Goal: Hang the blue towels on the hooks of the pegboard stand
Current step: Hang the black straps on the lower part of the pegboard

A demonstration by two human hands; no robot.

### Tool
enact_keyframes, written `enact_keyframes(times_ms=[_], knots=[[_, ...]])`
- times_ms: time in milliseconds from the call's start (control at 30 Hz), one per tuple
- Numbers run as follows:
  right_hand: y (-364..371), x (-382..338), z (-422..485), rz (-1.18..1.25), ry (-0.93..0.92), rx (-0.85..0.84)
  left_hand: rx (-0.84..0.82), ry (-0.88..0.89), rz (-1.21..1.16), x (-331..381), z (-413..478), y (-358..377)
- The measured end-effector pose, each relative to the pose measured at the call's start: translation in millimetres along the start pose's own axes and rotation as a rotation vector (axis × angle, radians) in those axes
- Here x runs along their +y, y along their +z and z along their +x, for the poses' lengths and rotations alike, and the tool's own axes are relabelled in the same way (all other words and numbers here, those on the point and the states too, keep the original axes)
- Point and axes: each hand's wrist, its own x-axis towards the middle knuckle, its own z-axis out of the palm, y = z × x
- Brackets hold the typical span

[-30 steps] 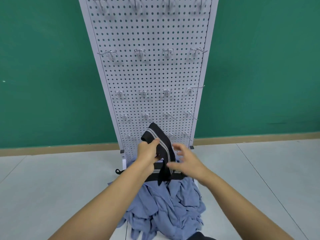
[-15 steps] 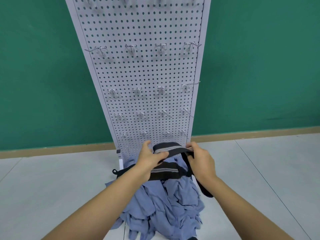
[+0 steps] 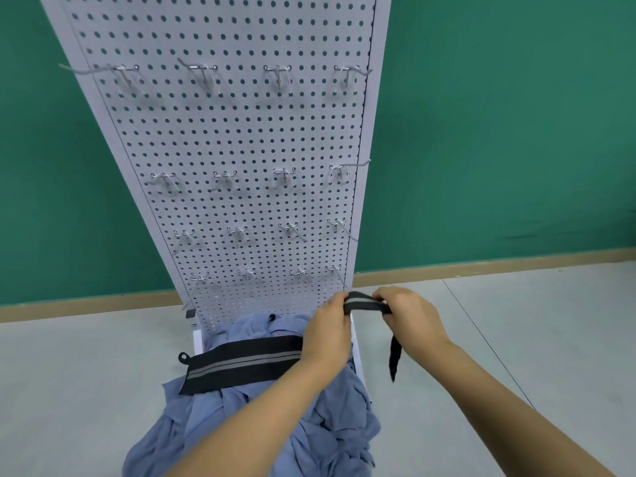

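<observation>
At the foot of the pegboard stand (image 3: 241, 149), both sets of fingers were locked on the black striped strap (image 3: 241, 363). The left hand (image 3: 327, 333) pinched it from one side and the right hand (image 3: 409, 318) curled round it from the other. A short taut stretch ran between them, just in front of the board's lower right corner. From the left hand, the wide part of the strap, grey stripes down its middle, lay flat across the heap of blue towels (image 3: 330, 418) and ended in a small loop at its far left end. From the right hand, a thin black tail dangled free above the floor (image 3: 516, 339). And the towels? All bunched in one crumpled pile over the stand's white base, spilling toward the camera beneath both forearms. Up the white board, metal hooks (image 3: 278, 72) stuck out in rows, four across. Behind it stood a green wall (image 3: 499, 132), with a tan skirting board (image 3: 481, 266) along the floor.
</observation>
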Motion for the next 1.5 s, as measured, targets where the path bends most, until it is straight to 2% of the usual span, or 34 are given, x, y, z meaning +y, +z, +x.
enact_keyframes(times_ms=[133, 267, 467, 600, 733, 867, 1000, 1067, 1267, 1500], knots=[[0, 4, 27, 0.096, -0.01, 0.097, 0.148, 0.058, -0.018, -2, 23, 2], [16, 5, 57, 0.173, 0.012, 0.112, 0.173, 0.027, 0.087, -18, 45, 10], [50, 8, 80, 0.158, 0.021, 0.047, 0.021, 0.0, 0.335, -38, 66, 23], [64, 13, 95, 0.192, 0.042, 0.033, -0.027, -0.008, 0.352, -44, 81, 29], [78, 17, 95, 0.17, 0.055, -0.132, -0.164, -0.077, 0.254, -55, 83, 39], [82, 23, 74, 0.26, 0.082, -0.101, -0.238, -0.058, 0.225, -67, 70, 27], [88, 23, 31, 0.357, 0.172, -0.047, -0.342, -0.04, 0.314, -83, 47, -12], [95, 16, 8, 0.382, 0.194, -0.071, -0.371, -0.057, 0.322, -95, 38, -36], [117, -41, -8, 0.44, 0.007, -0.211, -0.348, -0.163, 0.274, -139, 13, -81], [155, -93, 24, 0.368, -0.129, -0.304, -0.321, -0.198, 0.216, -190, 17, -66]])
